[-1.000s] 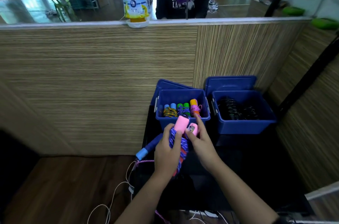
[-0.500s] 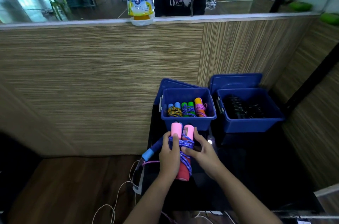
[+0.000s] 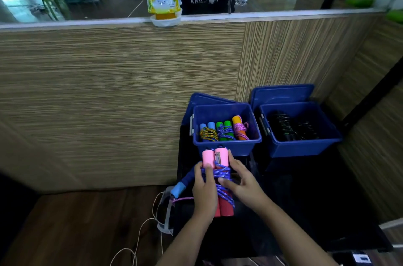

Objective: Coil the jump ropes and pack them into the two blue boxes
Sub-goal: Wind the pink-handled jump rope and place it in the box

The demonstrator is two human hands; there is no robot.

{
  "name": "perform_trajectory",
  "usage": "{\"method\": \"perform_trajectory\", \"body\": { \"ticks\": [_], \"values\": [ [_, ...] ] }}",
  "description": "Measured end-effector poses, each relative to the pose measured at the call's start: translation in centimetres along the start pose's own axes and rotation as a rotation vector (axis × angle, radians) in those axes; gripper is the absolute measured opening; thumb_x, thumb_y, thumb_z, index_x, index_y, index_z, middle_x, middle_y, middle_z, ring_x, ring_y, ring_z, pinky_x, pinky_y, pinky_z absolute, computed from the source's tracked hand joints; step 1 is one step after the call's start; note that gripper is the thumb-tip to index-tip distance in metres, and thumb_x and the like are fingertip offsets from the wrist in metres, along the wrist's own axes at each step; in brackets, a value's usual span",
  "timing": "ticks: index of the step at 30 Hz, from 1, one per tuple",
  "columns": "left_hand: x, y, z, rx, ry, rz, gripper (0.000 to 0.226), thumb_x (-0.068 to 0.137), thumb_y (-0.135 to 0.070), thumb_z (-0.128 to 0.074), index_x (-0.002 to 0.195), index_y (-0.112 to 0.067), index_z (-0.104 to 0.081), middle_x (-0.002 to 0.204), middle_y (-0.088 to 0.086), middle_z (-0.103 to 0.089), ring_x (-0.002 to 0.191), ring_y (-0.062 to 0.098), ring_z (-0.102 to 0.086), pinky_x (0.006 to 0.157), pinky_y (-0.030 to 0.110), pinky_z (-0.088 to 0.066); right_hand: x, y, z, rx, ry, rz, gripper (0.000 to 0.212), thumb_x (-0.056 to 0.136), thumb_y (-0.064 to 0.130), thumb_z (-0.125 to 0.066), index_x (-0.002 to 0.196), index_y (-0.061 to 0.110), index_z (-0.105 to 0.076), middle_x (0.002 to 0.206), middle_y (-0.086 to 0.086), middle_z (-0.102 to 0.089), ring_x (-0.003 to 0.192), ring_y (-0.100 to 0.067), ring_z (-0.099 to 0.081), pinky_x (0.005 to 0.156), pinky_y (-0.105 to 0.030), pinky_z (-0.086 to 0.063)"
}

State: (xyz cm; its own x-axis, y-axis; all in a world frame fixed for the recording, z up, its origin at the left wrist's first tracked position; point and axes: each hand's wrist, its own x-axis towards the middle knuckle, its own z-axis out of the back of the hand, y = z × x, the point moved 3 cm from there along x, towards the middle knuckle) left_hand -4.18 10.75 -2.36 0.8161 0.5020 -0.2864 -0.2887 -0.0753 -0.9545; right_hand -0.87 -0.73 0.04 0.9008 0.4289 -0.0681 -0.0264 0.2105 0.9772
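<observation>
Below the wood-grain wall, both hands, left hand [image 3: 204,191] and right hand [image 3: 242,182], now grip the pink-handled rope [image 3: 220,175], handles paired, nearly boxable.

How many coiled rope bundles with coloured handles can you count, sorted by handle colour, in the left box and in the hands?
Light blue, in the left box: 1
Green: 1
Orange: 1
Pink, held by both hands: 1
Total: 4

hands [image 3: 224,189] grip pink-handled rope [image 3: 218,169] | 2 blue boxes [image 3: 226,141] behind
</observation>
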Motion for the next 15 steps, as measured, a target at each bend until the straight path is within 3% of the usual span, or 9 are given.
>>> {"method": "perform_trajectory", "body": {
  "ticks": [2, 4, 8, 10, 13, 15],
  "values": [
    [0.6, -0.3, -0.3, 0.018, -0.008, -0.033, 0.017, 0.1, -0.037, -0.043, 0.112, -0.03, -0.052, 0.093, -0.007, -0.065, 0.084, 0.007, -0.063, 0.071, 0.025, -0.047, 0.9, -0.4, 0.2, 0.032, -0.038, -0.019, 0.063, 0.086, 0.003, -0.065, 0.134, 0.034, -0.041, 0.131, 0.002, -0.05, 0.112, 0.0, -0.056, 0.089, -0.014, -0.045],
    [1.6, -0.7, -0.8, 0.043, -0.025, -0.058, 0.02, 0.1, -0.037, -0.044, 0.117, -0.031, -0.051, 0.095, -0.005, -0.066, 0.088, 0.013, -0.064, 0.077, 0.032, -0.049, 2.1, -0.5, 0.5, 0.048, -0.073, -0.029, 0.059, 0.086, 0.001, -0.064, 0.122, 0.043, -0.046, 0.13, -0.001, -0.051, 0.115, -0.005, -0.056, 0.092, -0.018, -0.046],
    [3.8, -1.9, -1.6, 0.078, -0.077, -0.069, 0.029, 0.099, -0.034, -0.046, 0.127, -0.027, -0.048, 0.102, -0.004, -0.06, 0.093, 0.018, -0.059, 0.073, 0.025, -0.037, 4.8, -1.5, 1.1, 0.021, -0.108, -0.061, 0.059, 0.084, 0.008, -0.069, 0.126, 0.041, -0.043, 0.123, -0.002, -0.054, 0.1, 0.008, -0.059, 0.094, -0.023, -0.048],
    [5.2, -2.9, -2.1, 0.122, -0.043, -0.083, 0.034, 0.1, -0.036, -0.045, 0.133, -0.03, -0.045, 0.105, -0.004, -0.059, 0.091, 0.015, -0.057, 0.072, 0.022, -0.036, 6.4, -1.8, 1.6, 0.004, -0.085, -0.101, 0.057, 0.082, 0.018, -0.073, 0.131, 0.033, -0.048, 0.118, 0.005, -0.062, 0.098, 0.007, -0.061, 0.089, -0.018, -0.048],
    [7.8, -3.7, -2.6, 0.15, 0.013, -0.069, 0.04, 0.1, -0.039, -0.042, 0.139, -0.038, -0.04, 0.111, -0.006, -0.059, 0.098, 0.014, -0.06, 0.077, 0.019, -0.041, 9.1, -1.2, 3.0, -0.019, -0.058, -0.123, 0.048, 0.084, 0.008, -0.068, 0.123, 0.028, -0.048, 0.104, 0.026, -0.059, 0.085, 0.021, -0.057, 0.074, -0.001, -0.041],
    [9.3, -4.0, -2.5, 0.165, 0.009, -0.102, 0.042, 0.1, -0.036, -0.045, 0.142, -0.036, -0.039, 0.112, -0.014, -0.057, 0.097, 0.001, -0.057, 0.072, 0.004, -0.039, 11.6, -1.1, 4.0, -0.015, -0.06, -0.121, 0.051, 0.086, 0.008, -0.066, 0.129, 0.025, -0.042, 0.112, 0.023, -0.056, 0.091, 0.016, -0.054, 0.074, 0.001, -0.037]
  ]
}}
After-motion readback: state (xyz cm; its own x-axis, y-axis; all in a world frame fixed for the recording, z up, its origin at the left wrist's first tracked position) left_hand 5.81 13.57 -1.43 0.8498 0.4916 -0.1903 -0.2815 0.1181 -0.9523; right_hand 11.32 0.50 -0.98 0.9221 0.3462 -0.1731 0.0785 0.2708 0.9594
